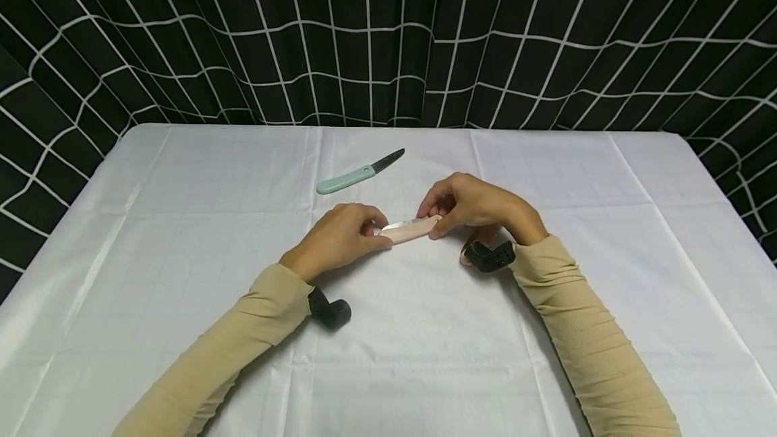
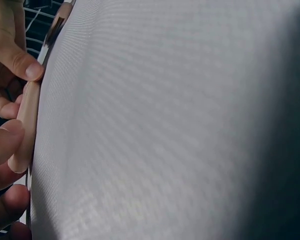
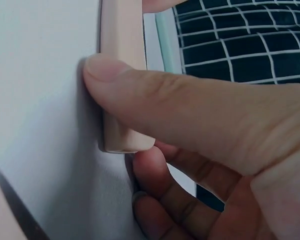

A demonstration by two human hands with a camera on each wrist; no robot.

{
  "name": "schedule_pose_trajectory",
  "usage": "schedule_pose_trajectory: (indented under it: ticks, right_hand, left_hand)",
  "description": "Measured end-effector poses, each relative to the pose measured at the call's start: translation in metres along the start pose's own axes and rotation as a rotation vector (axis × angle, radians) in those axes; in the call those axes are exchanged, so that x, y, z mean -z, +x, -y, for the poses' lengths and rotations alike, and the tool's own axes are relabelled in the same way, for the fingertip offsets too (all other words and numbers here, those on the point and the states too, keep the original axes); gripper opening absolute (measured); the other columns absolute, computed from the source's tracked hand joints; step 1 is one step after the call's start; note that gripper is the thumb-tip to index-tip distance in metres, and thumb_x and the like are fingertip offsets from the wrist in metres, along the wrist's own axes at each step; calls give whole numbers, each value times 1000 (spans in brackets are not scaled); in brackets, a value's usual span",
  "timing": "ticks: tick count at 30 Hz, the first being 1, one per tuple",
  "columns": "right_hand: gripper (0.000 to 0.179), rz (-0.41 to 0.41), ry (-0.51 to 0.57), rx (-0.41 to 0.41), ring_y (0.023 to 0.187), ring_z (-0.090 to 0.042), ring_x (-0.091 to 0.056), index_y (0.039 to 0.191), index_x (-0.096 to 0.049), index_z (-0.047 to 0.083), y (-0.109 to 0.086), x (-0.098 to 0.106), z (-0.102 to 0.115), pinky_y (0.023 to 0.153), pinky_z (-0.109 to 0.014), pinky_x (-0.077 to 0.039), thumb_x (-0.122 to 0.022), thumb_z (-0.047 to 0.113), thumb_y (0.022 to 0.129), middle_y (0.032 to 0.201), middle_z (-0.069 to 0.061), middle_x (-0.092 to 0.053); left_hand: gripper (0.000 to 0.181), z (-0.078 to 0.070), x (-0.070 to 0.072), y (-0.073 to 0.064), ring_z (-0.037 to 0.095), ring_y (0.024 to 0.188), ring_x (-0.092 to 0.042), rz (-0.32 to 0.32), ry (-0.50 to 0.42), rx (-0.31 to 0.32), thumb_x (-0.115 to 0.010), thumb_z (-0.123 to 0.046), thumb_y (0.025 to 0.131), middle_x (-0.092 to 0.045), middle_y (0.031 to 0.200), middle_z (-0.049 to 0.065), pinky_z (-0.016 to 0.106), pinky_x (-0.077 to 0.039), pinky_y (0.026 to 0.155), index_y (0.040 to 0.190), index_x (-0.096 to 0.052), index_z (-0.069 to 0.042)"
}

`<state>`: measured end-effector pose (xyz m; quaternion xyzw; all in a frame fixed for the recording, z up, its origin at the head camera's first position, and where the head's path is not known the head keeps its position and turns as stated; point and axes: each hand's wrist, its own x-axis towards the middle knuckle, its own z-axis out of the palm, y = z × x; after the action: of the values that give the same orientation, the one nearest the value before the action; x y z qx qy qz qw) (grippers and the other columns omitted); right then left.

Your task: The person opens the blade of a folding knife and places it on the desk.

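Between both hands is a pink folding knife [image 1: 414,230], its pale blade lying along the handle's far side. My left hand [image 1: 340,240] pinches the left end of it, thumb on the near side. At the pivot end, my right hand [image 1: 479,202] pinches it between thumb and fingers. The right wrist view shows that thumb [image 3: 110,75] pressed across the handle [image 3: 121,30]. In the left wrist view the handle [image 2: 29,110] runs close over the white cloth. Farther back lies a mint-green folding knife [image 1: 346,182], its dark blade out to the right.
A brownish-pink item [image 1: 485,235] lies under the right wrist, mostly hidden. Black wrist cameras [image 1: 330,310] sit at both sleeves. White cloth [image 1: 400,356] covers the table, and a black curtain with a white grid [image 1: 376,39] hangs behind its far edge.
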<state>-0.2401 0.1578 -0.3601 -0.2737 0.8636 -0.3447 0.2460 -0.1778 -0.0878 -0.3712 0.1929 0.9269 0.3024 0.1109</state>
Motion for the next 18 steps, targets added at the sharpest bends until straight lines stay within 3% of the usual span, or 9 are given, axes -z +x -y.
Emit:
schedule_pose_trajectory:
  ticks: [9, 18]
  right_hand:
    - [25, -1, 17, 22, 75, -12, -49, 99, -70, 3, 2, -4, 3, 69, -20, -40, -82, 2, 77, 83, -3, -56]
    - [11, -40, 18, 84, 71, -9, -52, 97, -71, 2, 4, -6, 1, 69, -21, -41, -74, 4, 87, 79, -3, -60]
  left_hand:
    - [20, 1, 0, 1, 11, 66, -49, -29, 16, 0, -74, -24, 89, -59, 77, -2, 23, -37, 61, 102, -70, -10]
    - [18, 2, 0, 1, 12, 67, -51, -81, -19, -5, -67, -21, 95, -61, 78, -1, 25, -39, 63, 108, -64, -8]
